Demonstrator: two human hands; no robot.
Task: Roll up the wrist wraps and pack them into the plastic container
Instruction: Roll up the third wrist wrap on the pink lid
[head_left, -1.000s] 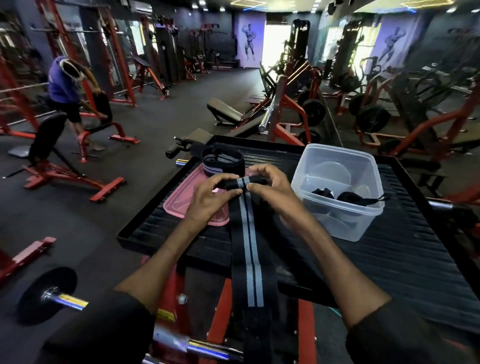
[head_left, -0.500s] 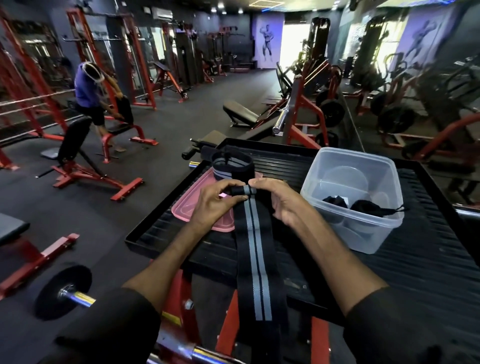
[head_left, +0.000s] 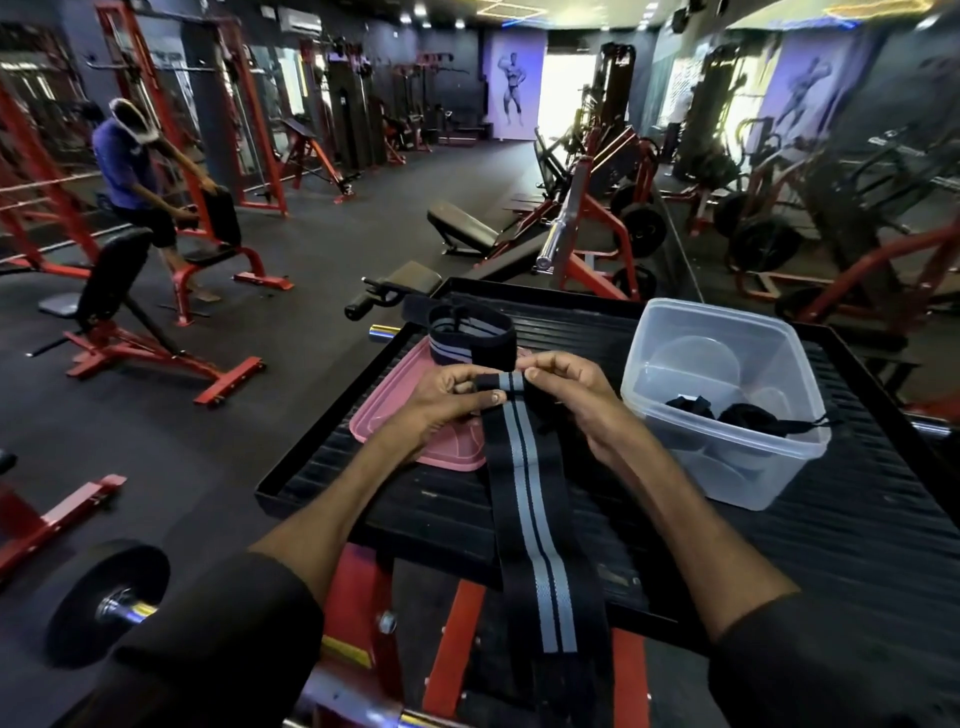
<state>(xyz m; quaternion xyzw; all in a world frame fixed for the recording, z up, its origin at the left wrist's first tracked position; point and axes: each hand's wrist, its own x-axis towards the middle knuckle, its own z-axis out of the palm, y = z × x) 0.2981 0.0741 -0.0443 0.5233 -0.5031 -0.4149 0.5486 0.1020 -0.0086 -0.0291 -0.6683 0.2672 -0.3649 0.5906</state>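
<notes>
While both hands meet above the black ribbed worktop (head_left: 779, 545), they hold the far end of a long wrist wrap (head_left: 524, 467), black with two grey stripes, just left of the clear plastic container (head_left: 727, 395). A small roll has been started at that end. The left hand (head_left: 441, 400) curls its fingers (head_left: 491, 397) round the left side of the roll, with the thumb laid across the strap. The right hand (head_left: 576, 395) pinches the right side between its thumb and bent forefinger, and its other fingers are loosely curled.

From the roll the wrap runs flat toward the person, passes the container's near left corner, crosses the worktop's near edge and hangs down in front of the red frame (head_left: 452, 639) below.

The container stands upright and open on the worktop. Inside it, low against the near right wall, lies a dark bundle (head_left: 743, 418) with a thin cord reaching over the rim; what it is cannot be told.

A pink lid (head_left: 395, 421) lies flat to the left of the container, partly under the left hand. A second wrist wrap (head_left: 470, 332), wound into a loose standing coil, sits at the lid's far end.

Well left of the container, across the floor, a person in a blue top (head_left: 130, 171) leans over a red-framed bench. A barbell (head_left: 109, 603) with a black plate shows at the near left.
</notes>
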